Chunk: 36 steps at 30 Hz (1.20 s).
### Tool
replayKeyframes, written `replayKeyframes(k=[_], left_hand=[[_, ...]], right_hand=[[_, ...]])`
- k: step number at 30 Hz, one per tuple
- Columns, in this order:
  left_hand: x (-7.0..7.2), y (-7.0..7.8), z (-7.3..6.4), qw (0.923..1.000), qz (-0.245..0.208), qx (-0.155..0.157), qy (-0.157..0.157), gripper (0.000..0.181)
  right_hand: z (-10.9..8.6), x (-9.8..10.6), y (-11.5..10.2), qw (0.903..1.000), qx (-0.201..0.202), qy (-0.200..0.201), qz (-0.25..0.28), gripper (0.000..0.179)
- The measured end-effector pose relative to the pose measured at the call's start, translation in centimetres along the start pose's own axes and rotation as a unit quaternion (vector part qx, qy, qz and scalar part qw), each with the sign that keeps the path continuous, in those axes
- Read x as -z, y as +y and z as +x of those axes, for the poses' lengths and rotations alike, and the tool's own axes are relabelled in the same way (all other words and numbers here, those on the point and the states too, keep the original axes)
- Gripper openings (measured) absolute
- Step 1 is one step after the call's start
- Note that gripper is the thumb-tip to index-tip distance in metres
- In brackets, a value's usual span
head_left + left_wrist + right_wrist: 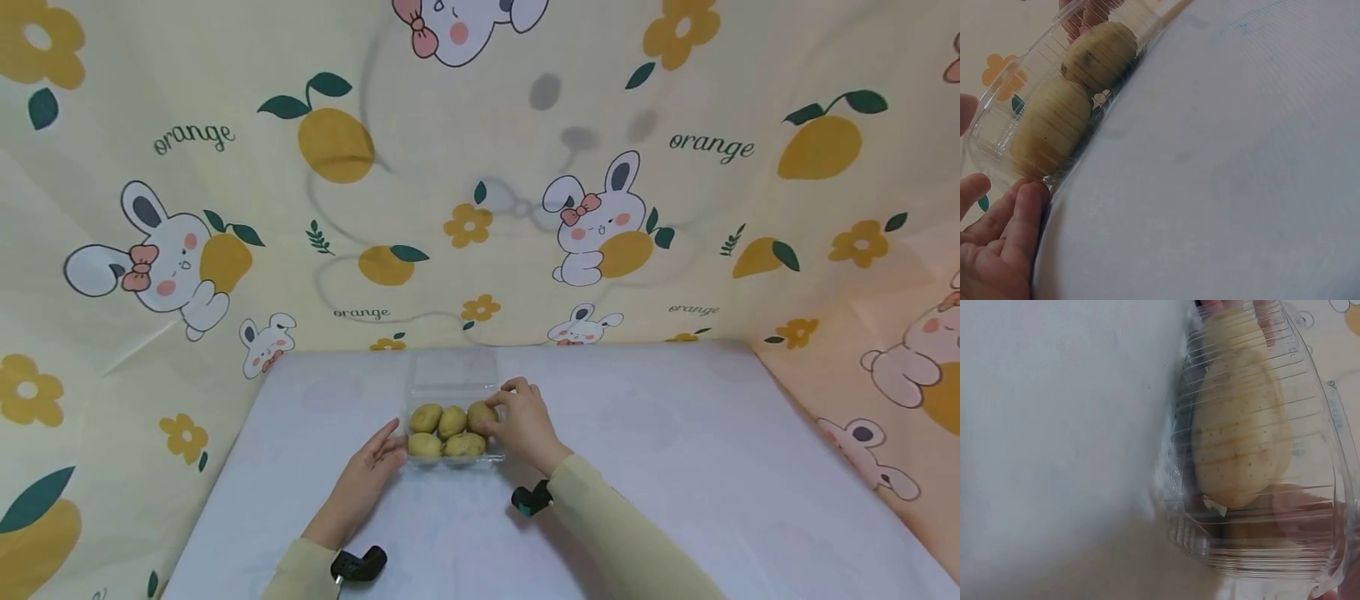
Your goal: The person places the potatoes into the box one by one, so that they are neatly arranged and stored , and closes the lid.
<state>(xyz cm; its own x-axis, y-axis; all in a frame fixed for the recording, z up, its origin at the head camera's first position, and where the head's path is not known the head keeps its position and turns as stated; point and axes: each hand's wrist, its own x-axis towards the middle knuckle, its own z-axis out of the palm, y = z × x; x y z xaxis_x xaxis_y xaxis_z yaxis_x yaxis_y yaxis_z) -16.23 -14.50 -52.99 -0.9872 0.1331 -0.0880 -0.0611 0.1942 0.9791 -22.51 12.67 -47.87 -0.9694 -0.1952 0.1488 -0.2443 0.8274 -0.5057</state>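
A clear plastic clamshell box (452, 460) sits on the table with its lid (453, 369) folded back. Several potatoes (425, 446) lie in two rows inside it. My right hand (525, 425) reaches over the box's right side, its fingers and thumb around the potato (480, 414) in the back right corner. My left hand (369, 471) touches the left side of the box with its fingers fairly straight. Through the ribbed wall, the left wrist view shows two front potatoes (1052, 128), and the right wrist view shows one potato (1241, 428) close up.
The white-covered table (637, 433) extends on both sides of the box. Behind it rises a cream cloth (517, 275) printed with rabbits and oranges. Black devices (360, 565) are worn at both wrists.
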Motion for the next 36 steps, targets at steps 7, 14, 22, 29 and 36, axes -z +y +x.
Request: replayKeyframes(k=[7, 14, 22, 29, 36], left_hand=[[-0.1, -0.1, 0.2, 1.0000, 0.004, -0.004, 0.000, 0.061], [-0.1, -0.4, 0.2, 1.0000, -0.002, -0.001, 0.000, 0.060], [0.1, -0.2, 0.2, 0.9999, -0.013, 0.008, -0.003, 0.060], [0.1, 0.3, 0.0, 0.9998, -0.018, -0.001, -0.012, 0.061], [0.2, 0.7, -0.3, 0.9998, -0.014, -0.002, -0.011, 0.063]], right_hand=[[-0.1, 0.1, 0.0, 0.9996, -0.023, -0.008, 0.013, 0.040], [-0.2, -0.2, 0.2, 0.9998, -0.018, 0.001, 0.010, 0.041], [0.0, -0.6, 0.4, 0.9997, -0.016, 0.006, 0.017, 0.041], [-0.1, -0.5, 0.9, 0.9968, -0.016, -0.010, 0.078, 0.043], [-0.3, -0.4, 0.9, 0.9932, -0.029, -0.019, 0.111, 0.049]])
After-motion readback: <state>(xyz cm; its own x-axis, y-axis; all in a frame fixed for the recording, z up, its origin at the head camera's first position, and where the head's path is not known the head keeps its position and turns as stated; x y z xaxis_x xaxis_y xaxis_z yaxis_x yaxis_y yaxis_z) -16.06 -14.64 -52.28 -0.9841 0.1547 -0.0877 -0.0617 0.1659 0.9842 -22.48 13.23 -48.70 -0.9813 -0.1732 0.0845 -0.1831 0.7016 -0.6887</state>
